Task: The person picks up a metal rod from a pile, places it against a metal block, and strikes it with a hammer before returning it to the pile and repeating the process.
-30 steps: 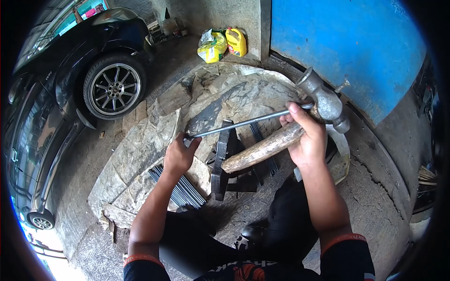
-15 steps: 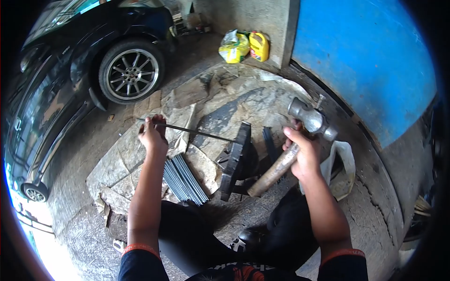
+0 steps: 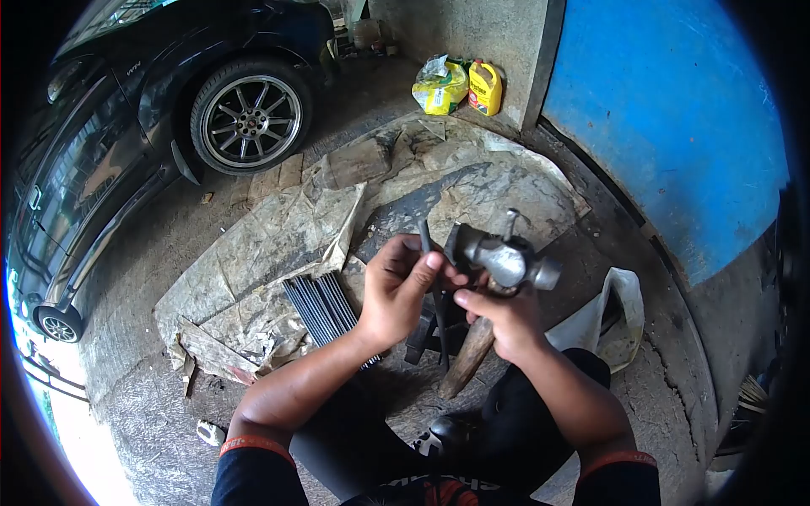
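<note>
My left hand (image 3: 396, 291) is closed around a thin dark metal rod (image 3: 424, 236), which now stands nearly upright, its lower end passing below the fingers. Gripped in my right hand (image 3: 504, 319) is a hammer with a heavy steel head (image 3: 509, 263) and a worn wooden handle (image 3: 467, 361) slanting down to the left. Both hands are close together, the hammer head just right of the rod. Behind and below them, a dark metal block (image 3: 419, 337) is mostly hidden. Several similar rods (image 3: 321, 305) lie side by side left of it.
Flattened, dirty sacking (image 3: 253, 244) covers the floor. A white sack (image 3: 623, 316) lies at right. Beyond are a yellow bag (image 3: 440, 87), a yellow jug (image 3: 484, 88), a dark car (image 3: 126, 126) and a blue panel (image 3: 666, 110).
My left hand has moved right with the rod, which has turned from nearly level to upright. My right hand and the hammer have shifted left and slightly down, toward it.
</note>
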Demonstrator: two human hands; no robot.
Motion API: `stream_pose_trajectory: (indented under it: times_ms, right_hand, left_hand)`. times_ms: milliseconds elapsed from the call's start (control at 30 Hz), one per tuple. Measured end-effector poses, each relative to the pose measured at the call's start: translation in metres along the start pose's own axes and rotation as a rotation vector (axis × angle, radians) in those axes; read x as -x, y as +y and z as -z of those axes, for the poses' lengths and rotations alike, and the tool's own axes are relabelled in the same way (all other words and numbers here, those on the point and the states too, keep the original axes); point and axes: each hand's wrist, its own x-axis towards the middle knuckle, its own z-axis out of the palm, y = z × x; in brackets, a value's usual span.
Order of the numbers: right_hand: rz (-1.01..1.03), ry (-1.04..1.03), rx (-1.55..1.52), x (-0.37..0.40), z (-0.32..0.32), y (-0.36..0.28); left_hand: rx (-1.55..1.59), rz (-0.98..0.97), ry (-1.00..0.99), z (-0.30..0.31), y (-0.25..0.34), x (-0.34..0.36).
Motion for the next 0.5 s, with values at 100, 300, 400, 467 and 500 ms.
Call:
stream_pose_trajectory:
  times_ms: [100, 300, 400, 467, 500]
  right_hand:
    - [-0.04, -0.053, -0.005, 0.008, -0.008, -0.004]
    - [-0.034, -0.022, 0.028, 0.007, 0.0, 0.012]
    - [-0.093, -0.039, 0.031, 0.007, -0.002, 0.009]
    - [-0.06, -0.038, 0.033, 0.007, -0.002, 0.018]
    - [-0.028, -0.04, 0.037, 0.007, -0.001, 0.024]
  left_hand:
    - [0.004, 0.009, -0.001, 0.001, -0.002, 0.002]
    - [-0.012, -0.007, 0.003, 0.0, -0.004, 0.008]
    - [-0.018, -0.024, 0.011, -0.006, -0.003, 0.009]
    - [-0.006, -0.028, 0.038, -0.009, -0.002, 0.01]
    - [-0.012, -0.044, 0.078, -0.01, -0.002, 0.009]
